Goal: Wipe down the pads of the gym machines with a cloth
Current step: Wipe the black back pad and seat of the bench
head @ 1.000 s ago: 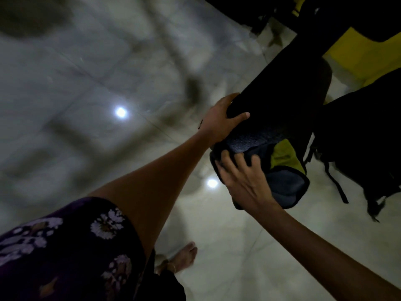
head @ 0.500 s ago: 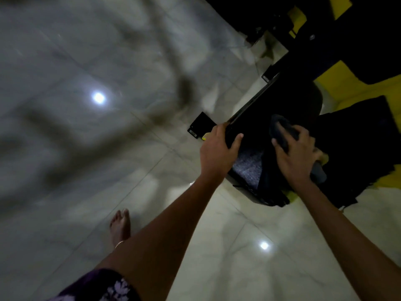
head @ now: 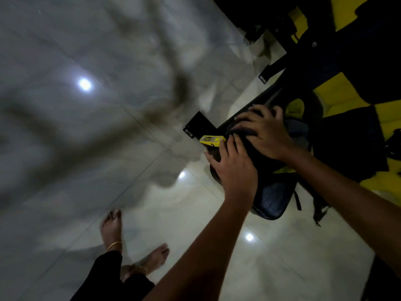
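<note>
Dark cloth (head: 243,131) is pressed onto the black pad (head: 273,192) of the gym machine (head: 338,61) by the right hand (head: 263,132), whose fingers are spread and bent over it; whether the cloth is actually pinched cannot be told. At 7 o'clock from that hand, the pad's near edge is held by the left hand (head: 233,168), fingers curled over it. A yellow label (head: 211,140) is seen at 11 o'clock of the left hand, touching its fingertips. Pale glossy floor tiles (head: 108,148) are spread to 9 o'clock, and two bare feet (head: 112,229) are seen at 7 o'clock.
</note>
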